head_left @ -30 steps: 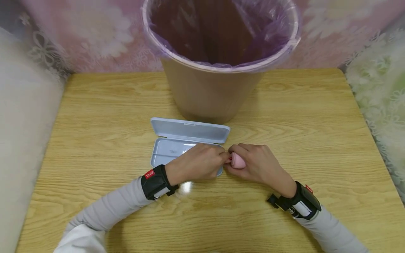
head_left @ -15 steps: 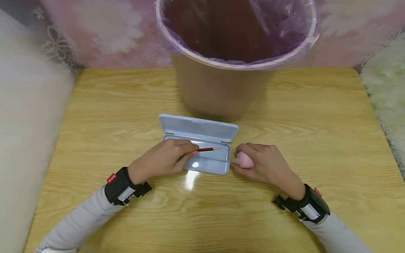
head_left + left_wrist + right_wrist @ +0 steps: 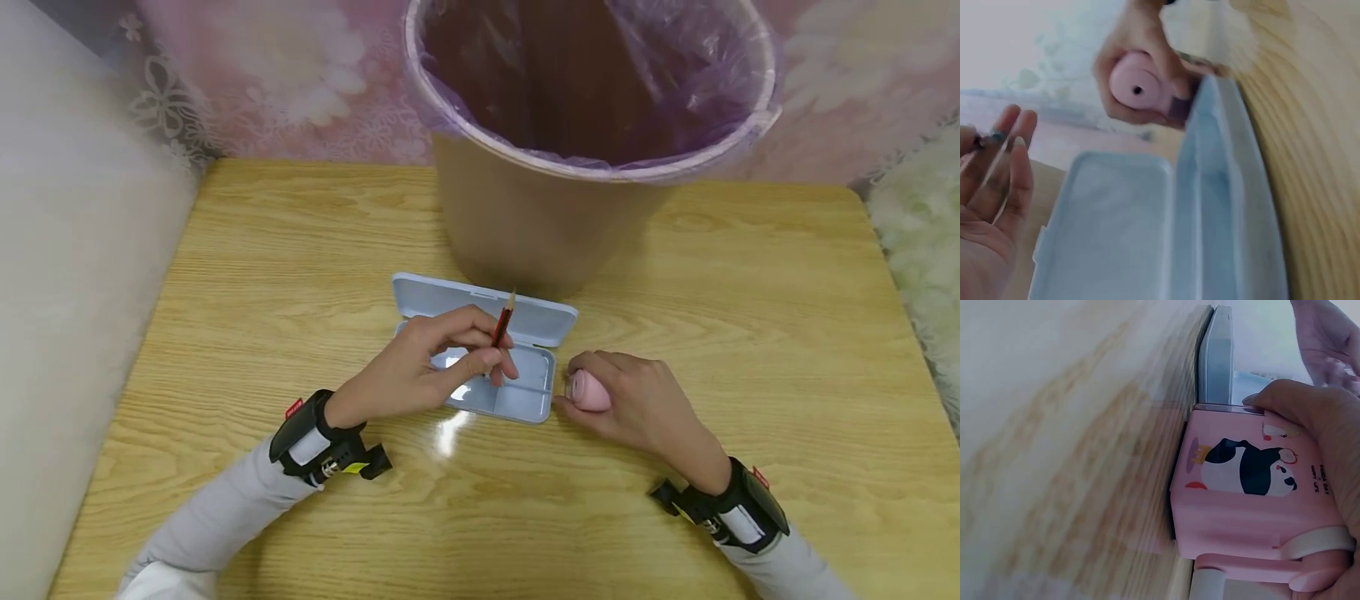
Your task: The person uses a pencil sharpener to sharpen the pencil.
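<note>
A red and black pencil (image 3: 503,327) is pinched in my left hand (image 3: 420,367), its sharpened tip pointing up and away. That hand is over the light blue pencil case (image 3: 536,408), whose lid (image 3: 431,293) stands raised at the back. My right hand (image 3: 637,404) grips a pink crank pencil sharpener (image 3: 592,392) beside the case's right end. A panda print and the folded crank (image 3: 1254,567) show in the right wrist view. The left wrist view catches the sharpener's round dark hole (image 3: 1137,90) facing the case.
Right behind the case stands a large brown bin (image 3: 547,225) lined with a purple plastic bag (image 3: 693,108). The wooden table (image 3: 480,517) reaches back to a pink floral cloth (image 3: 300,92). White cloth (image 3: 82,250) borders the left side.
My left hand has pulled back from the sharpener to the left with the pencil, then turned it from pointing right to tip up. My right hand keeps hold of the sharpener.
</note>
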Demonstrator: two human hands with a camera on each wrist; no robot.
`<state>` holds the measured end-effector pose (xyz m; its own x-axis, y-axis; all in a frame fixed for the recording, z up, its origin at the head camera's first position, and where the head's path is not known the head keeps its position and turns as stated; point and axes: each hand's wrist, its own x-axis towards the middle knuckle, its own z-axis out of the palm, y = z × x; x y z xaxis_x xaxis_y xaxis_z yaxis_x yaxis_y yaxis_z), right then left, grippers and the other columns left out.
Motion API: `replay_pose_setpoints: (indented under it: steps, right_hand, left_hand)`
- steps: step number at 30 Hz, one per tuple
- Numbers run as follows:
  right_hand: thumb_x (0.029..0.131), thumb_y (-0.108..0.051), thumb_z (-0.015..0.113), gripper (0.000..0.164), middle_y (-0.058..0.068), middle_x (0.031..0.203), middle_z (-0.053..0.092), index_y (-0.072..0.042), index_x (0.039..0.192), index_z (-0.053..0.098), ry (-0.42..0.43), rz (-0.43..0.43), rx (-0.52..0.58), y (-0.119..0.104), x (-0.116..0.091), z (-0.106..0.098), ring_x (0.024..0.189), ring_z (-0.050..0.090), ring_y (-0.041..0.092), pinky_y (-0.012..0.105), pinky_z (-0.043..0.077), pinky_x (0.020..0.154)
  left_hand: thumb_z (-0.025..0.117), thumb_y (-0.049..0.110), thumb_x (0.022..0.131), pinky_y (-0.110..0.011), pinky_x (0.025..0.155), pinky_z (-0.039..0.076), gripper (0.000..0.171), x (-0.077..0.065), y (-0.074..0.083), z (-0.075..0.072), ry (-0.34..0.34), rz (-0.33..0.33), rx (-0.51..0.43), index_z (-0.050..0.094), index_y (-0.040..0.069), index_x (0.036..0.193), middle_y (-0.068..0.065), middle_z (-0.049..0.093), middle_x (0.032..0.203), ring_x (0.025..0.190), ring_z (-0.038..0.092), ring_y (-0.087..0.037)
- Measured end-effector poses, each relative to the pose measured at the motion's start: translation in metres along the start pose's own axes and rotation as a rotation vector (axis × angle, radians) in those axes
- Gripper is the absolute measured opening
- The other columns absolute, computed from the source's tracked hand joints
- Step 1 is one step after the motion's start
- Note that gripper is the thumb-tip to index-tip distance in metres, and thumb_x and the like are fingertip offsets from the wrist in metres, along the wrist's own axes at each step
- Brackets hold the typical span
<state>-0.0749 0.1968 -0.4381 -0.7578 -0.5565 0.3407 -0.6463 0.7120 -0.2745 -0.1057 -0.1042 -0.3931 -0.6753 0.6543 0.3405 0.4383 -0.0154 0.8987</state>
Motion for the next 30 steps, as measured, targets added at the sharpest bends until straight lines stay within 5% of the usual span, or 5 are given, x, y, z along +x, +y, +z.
replay_pose_setpoints:
  steps: [6, 14, 19, 24, 30]
  right_hand:
    - [0.073, -0.038, 0.085, 0.037, -0.006, 0.08, 0.069, -0.016, 0.096, 0.066, -0.007, 0.016, 0.016, 0.0, -0.002, 0.001, 0.062, 0.062, 0.008, 0.031, 0.051, 0.053]
    - [0.073, -0.038, 0.084, 0.036, -0.006, 0.078, 0.069, -0.017, 0.095, 0.066, 0.004, 0.017, 0.004, 0.0, -0.001, 0.001, 0.063, 0.063, 0.01, 0.033, 0.051, 0.053]
    - [0.072, -0.035, 0.085, 0.036, -0.004, 0.078, 0.069, -0.015, 0.096, 0.066, 0.014, 0.007, 0.002, 0.001, -0.001, 0.002, 0.062, 0.064, 0.012, 0.034, 0.051, 0.052]
    - [0.071, -0.034, 0.085, 0.038, -0.003, 0.079, 0.07, -0.014, 0.097, 0.066, 0.021, 0.003, 0.01, 0.001, -0.001, 0.002, 0.063, 0.065, 0.014, 0.035, 0.051, 0.052]
    - [0.071, -0.034, 0.085, 0.038, -0.003, 0.08, 0.07, -0.014, 0.097, 0.066, 0.014, 0.004, 0.011, 0.0, 0.0, 0.001, 0.064, 0.064, 0.013, 0.034, 0.051, 0.053]
  left_hand:
    - [0.065, -0.006, 0.094, -0.034, 0.087, 0.057, 0.017, 0.008, 0.005, 0.004, 0.087, 0.038, -0.166, 0.058, 0.003, 0.106, -0.009, 0.078, 0.088, 0.082, 0.073, -0.016]
    - [0.072, 0.0, 0.092, -0.03, 0.062, 0.058, 0.014, 0.014, 0.0, -0.007, 0.245, 0.172, -0.163, 0.063, -0.008, 0.099, -0.016, 0.07, 0.079, 0.067, 0.069, -0.018]
    - [0.074, 0.01, 0.093, -0.023, 0.065, 0.054, 0.017, 0.011, -0.004, -0.021, 0.286, 0.245, 0.13, 0.075, -0.001, 0.105, -0.008, 0.077, 0.087, 0.072, 0.069, -0.012]
    - [0.079, 0.002, 0.084, -0.026, 0.08, 0.056, 0.02, 0.005, -0.008, -0.026, 0.291, 0.285, 0.379, 0.078, 0.004, 0.104, -0.006, 0.078, 0.097, 0.087, 0.073, -0.016]
    - [0.082, 0.006, 0.083, -0.033, 0.08, 0.048, 0.016, -0.007, -0.019, -0.022, 0.128, 0.21, 0.639, 0.079, 0.008, 0.099, -0.003, 0.068, 0.095, 0.091, 0.059, -0.021]
